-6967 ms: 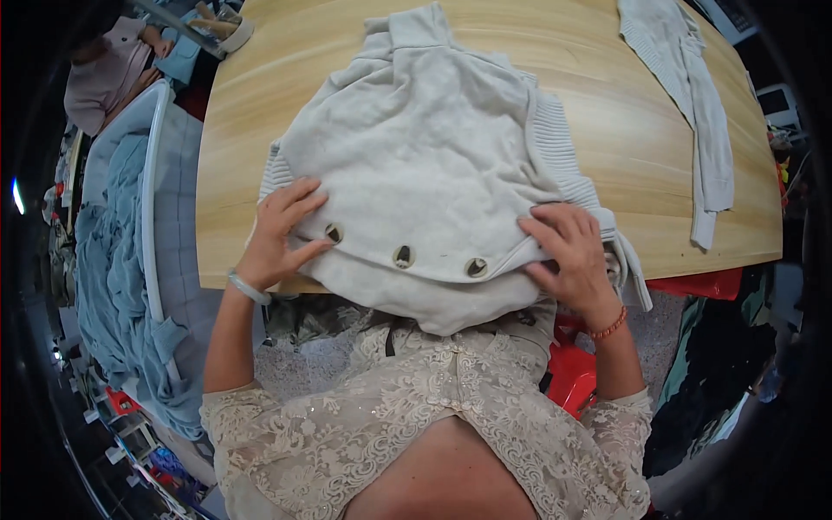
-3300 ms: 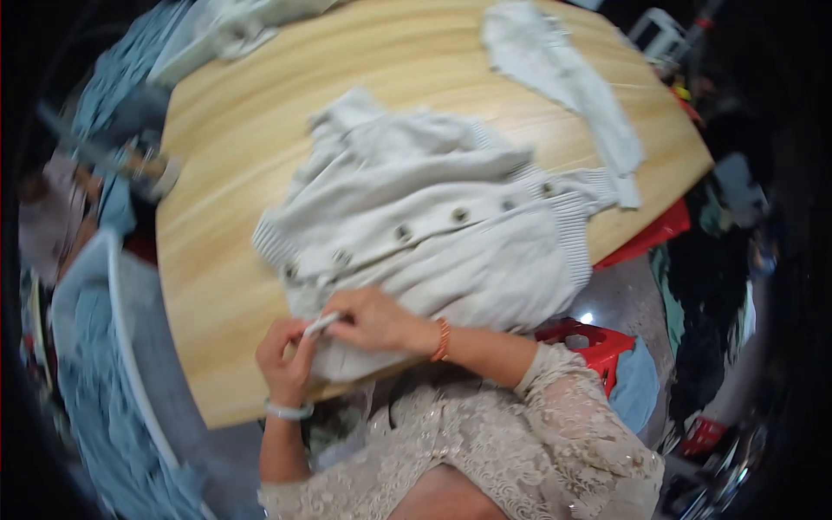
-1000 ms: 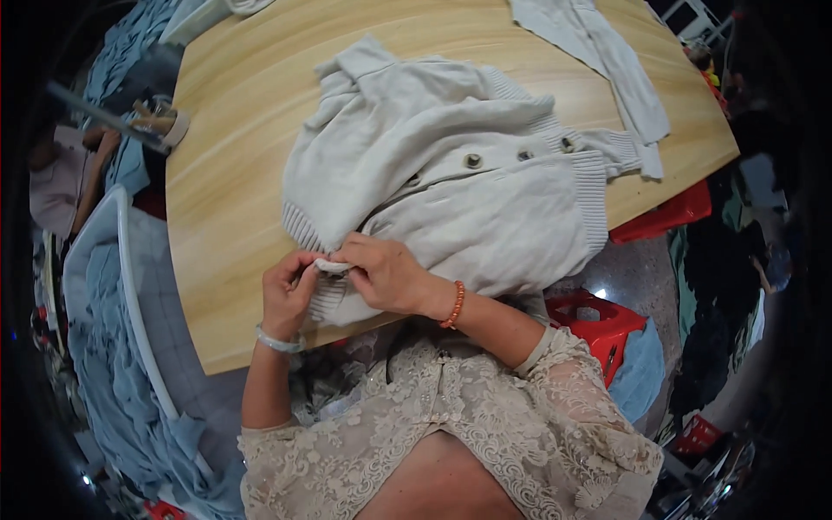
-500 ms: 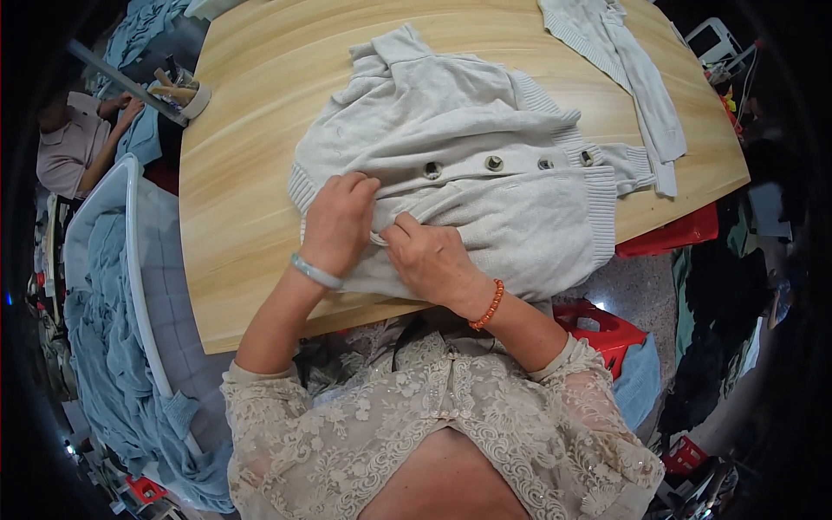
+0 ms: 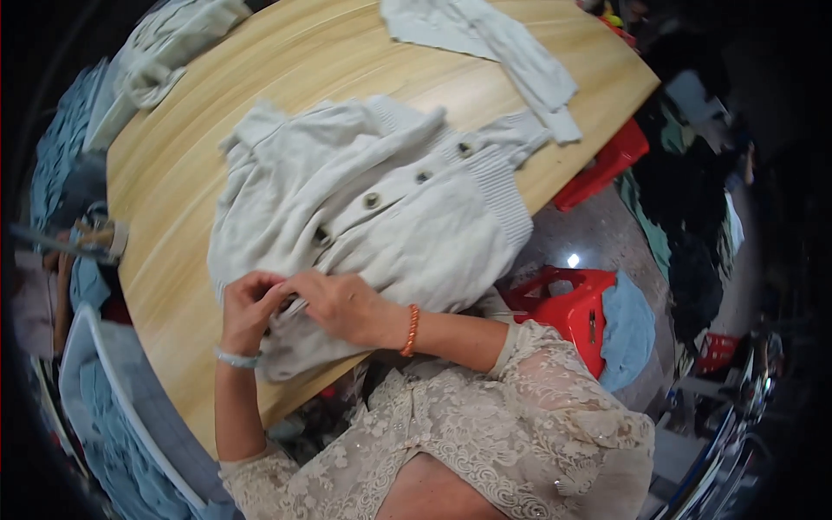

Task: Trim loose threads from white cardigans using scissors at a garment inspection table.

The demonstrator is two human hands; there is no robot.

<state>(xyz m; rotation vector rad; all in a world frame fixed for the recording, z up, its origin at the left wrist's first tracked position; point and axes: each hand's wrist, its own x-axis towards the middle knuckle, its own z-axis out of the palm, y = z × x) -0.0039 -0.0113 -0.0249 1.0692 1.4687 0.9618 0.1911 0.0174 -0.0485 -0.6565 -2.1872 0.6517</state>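
A pale grey knitted cardigan (image 5: 416, 230) lies front up on the wooden table (image 5: 169, 199), its ribbed hem to the right and its sleeves partly folded. Several dark buttons run along its front band in a slanting line. Both of my hands are at the near left end of that band. My left hand (image 5: 247, 316) pinches the knit edge between thumb and fingers. Right beside it, my right hand (image 5: 342, 305) grips the same edge, fingertips touching the left ones. A small dark spot shows between the fingertips; the fingers hide what it is.
Another pale knit garment (image 5: 485, 43) lies at the table's far side. At the left stand a holder with tools (image 5: 119, 241) and a white-rimmed bin (image 5: 108, 373) of blue-grey garments. A red stool (image 5: 563, 299) with blue cloth stands at the right. Another person's sleeve (image 5: 35, 299) shows far left.
The view has turned, so the table and cardigan appear tilted and further left. My hands have come together at the band's edge, fingertips meeting. More pale cloth shows at the upper left.
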